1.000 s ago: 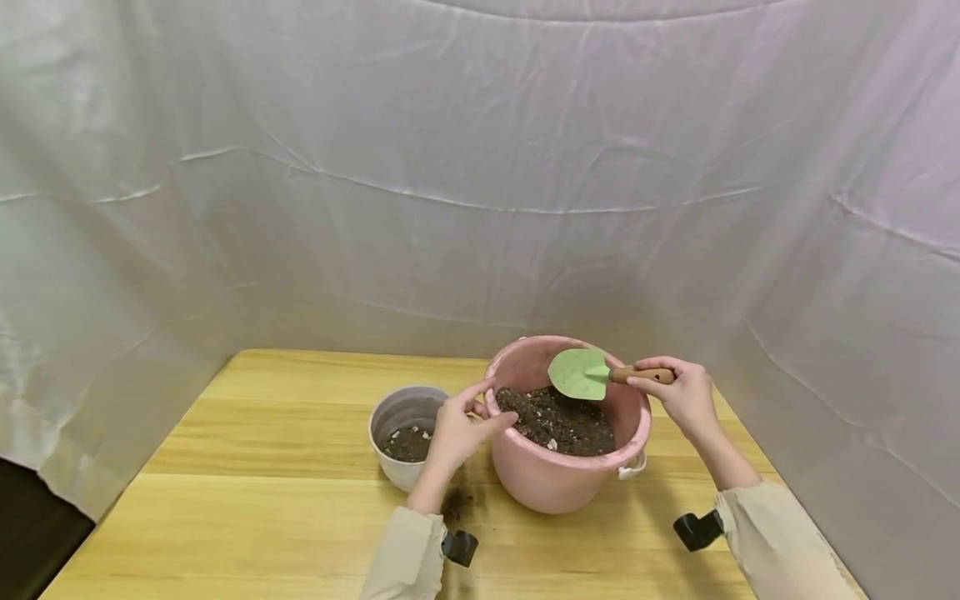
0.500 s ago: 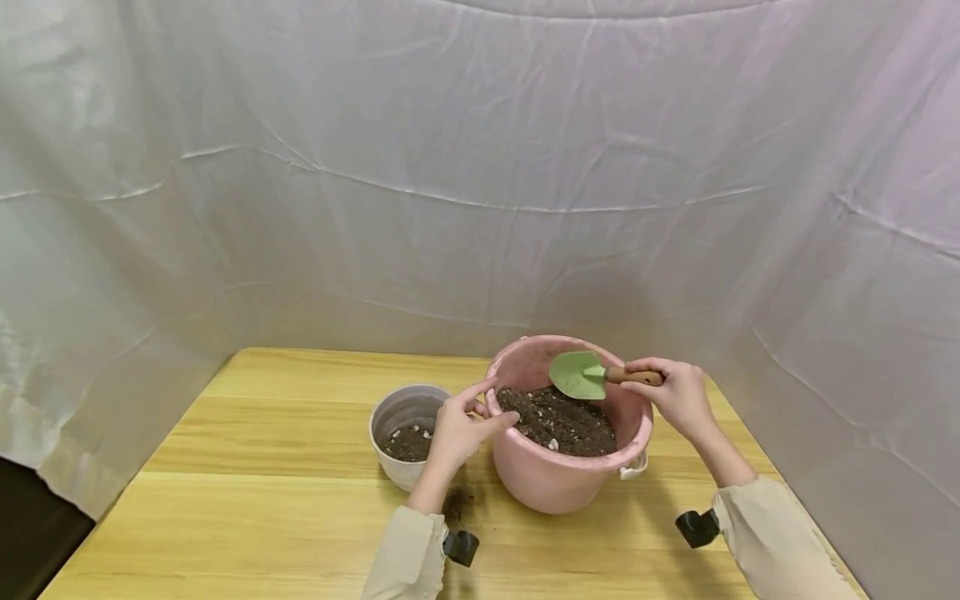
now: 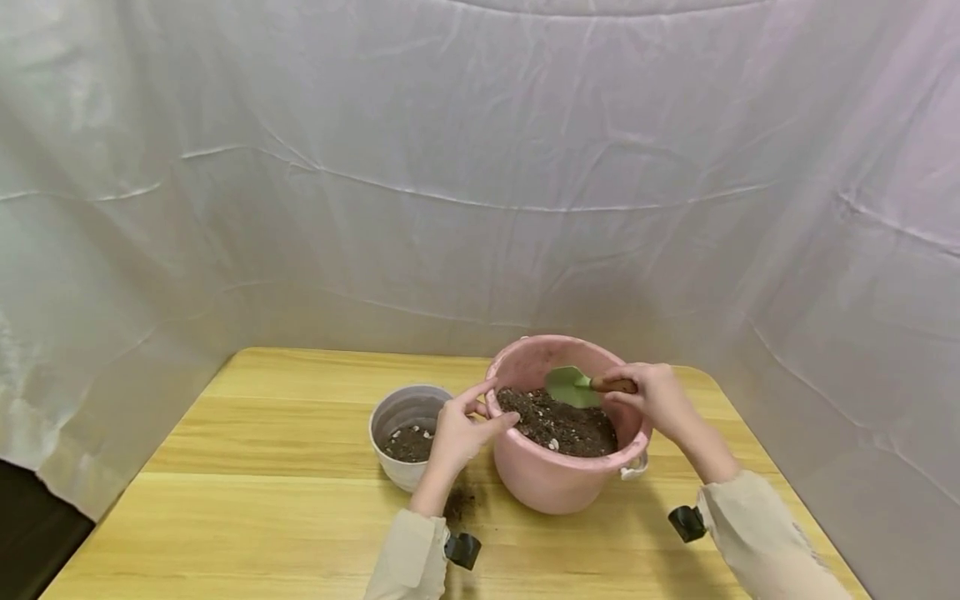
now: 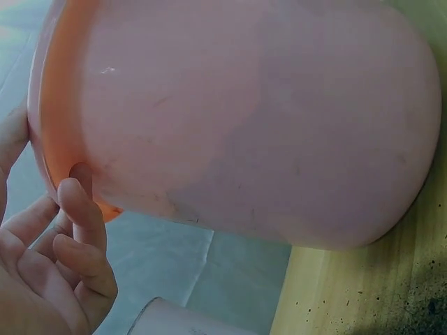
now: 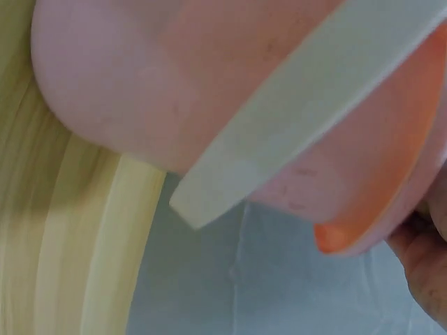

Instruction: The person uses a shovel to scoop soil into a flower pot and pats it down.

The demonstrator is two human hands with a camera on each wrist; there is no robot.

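So the right hand (image 3: pixel 651 398) had its fingers wrapped round the wooden handle of the little green trowel (image 3: pixel 572 386), blade tipped down and just touching the soil (image 3: pixel 564 423) inside the pink bucket (image 3: pixel 558 482); the left hand (image 3: pixel 459 432) sat on the bucket's near-left rim, thumb and forefinger hooked over the edge, other fingers loosely curled; the left wrist view showed those fingers (image 4: pixel 82 222) against the rim from underneath. A small white pot (image 3: pixel 399 412) with a bit of soil in the bottom stood on the bench (image 3: pixel 247 500), touching or nearly touching the bucket on the left; some spilled soil (image 3: pixel 456 503) lay on the bench between the two.

My take on doing this scoop well: keep that left hand pinning the rim so the bucket doesn't slide; push the blade in at a shallow angle; level it before lifting; don't heap it, or more lands on the bench.
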